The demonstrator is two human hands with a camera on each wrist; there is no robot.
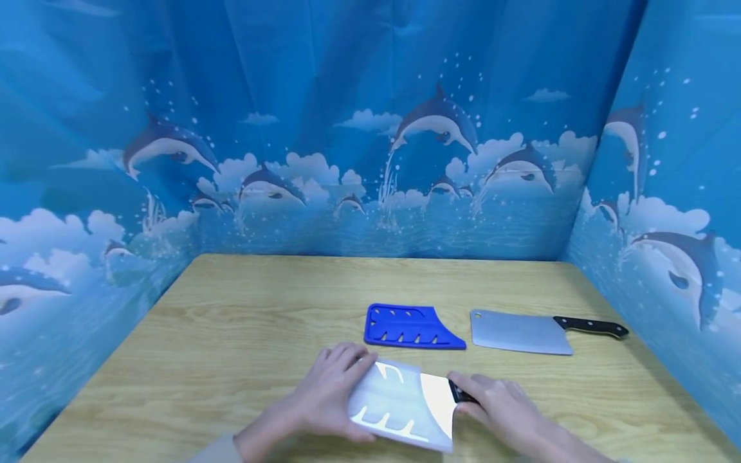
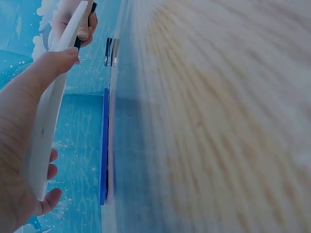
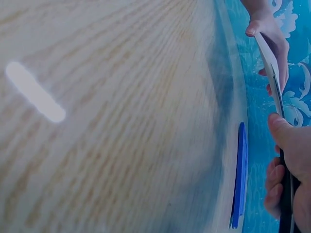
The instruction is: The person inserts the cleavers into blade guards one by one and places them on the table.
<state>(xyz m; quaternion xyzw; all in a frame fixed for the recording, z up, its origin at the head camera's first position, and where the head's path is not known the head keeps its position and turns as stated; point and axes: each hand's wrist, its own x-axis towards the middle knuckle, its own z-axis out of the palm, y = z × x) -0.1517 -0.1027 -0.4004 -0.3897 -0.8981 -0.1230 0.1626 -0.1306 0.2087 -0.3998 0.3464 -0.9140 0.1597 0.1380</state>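
Note:
A white knife sheath [image 1: 388,400] with slots covers most of a broad knife blade [image 1: 438,400], held tilted above the front of the table. My left hand [image 1: 331,393] grips the sheath at its left end, with the thumb on the near face and the fingers behind. My right hand [image 1: 505,410] holds the knife by its black handle [image 1: 461,391]; in the right wrist view, fingers curl round that handle [image 3: 285,199]. Bright blade shows through the slots and beside the handle. In the left wrist view the sheath [image 2: 46,128] appears nearly edge-on.
Behind the hands a blue knife sheath [image 1: 405,326] lies flat. To its right rests a cleaver [image 1: 518,332] with a black handle [image 1: 593,326] pointing right. Blue dolphin-print curtains [image 1: 347,128] enclose the wooden table [image 1: 260,308] at the back and sides.

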